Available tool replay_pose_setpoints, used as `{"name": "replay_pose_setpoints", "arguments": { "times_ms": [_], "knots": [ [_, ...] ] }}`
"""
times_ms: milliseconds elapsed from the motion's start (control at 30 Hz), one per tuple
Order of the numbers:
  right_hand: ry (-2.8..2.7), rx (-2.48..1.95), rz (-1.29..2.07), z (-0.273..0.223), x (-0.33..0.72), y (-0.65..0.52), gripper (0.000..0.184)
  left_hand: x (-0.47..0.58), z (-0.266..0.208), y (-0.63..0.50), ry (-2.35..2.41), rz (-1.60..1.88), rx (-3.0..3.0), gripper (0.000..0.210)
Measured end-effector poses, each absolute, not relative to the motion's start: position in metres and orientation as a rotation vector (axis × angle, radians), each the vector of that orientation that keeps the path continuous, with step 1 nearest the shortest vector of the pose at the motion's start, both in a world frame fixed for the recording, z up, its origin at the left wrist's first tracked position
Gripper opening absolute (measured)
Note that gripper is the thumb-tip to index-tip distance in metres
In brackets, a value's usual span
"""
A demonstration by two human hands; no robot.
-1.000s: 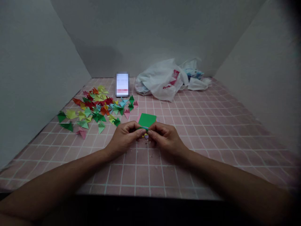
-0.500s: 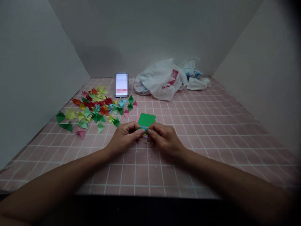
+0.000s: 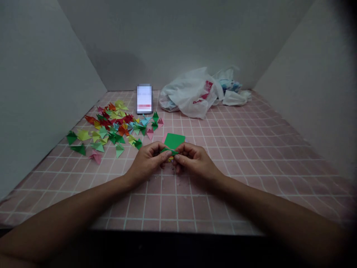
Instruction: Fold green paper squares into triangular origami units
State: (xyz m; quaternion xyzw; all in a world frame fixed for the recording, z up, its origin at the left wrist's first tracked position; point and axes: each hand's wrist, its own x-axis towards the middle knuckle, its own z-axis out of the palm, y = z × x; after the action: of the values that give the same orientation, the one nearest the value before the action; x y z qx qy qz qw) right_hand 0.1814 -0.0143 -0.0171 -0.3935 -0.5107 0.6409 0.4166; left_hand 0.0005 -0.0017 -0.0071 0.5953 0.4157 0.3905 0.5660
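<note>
Between my two hands is a small folded piece of green paper [image 3: 173,152], pinched from both sides. My left hand [image 3: 153,156] is closed on its left end, thumb on top. On the right end, the thumb and fingers of my right hand [image 3: 193,158] are pressed together. Just beyond the fingertips lies a stack of square coloured paper [image 3: 174,140] with a green sheet uppermost; other colours peek out at its edges. The lower part of the stack is hidden by my hands and the folded piece.
Many folded paper pieces [image 3: 114,128] in several colours are scattered at the left. Behind them a phone [image 3: 144,99] with a lit screen stands upright. A crumpled white plastic bag [image 3: 192,95] lies at the back, on a pink checked tablecloth [image 3: 251,149]. Pale walls enclose the table.
The folded green piece has turned between my fingertips, and more of its green side shows where a bluish edge was visible. Both hands have stayed nearly in place.
</note>
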Motion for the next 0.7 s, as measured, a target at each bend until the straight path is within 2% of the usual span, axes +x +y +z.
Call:
{"name": "replay_pose_setpoints", "arguments": {
  "times_ms": [700],
  "knots": [
    [-1.139,-0.927,1.678,-0.0203,0.1797,-0.0162,0.017,0.0010,-0.0111,-0.0042,0.971,0.856,1.271,0.021]
  ]
}}
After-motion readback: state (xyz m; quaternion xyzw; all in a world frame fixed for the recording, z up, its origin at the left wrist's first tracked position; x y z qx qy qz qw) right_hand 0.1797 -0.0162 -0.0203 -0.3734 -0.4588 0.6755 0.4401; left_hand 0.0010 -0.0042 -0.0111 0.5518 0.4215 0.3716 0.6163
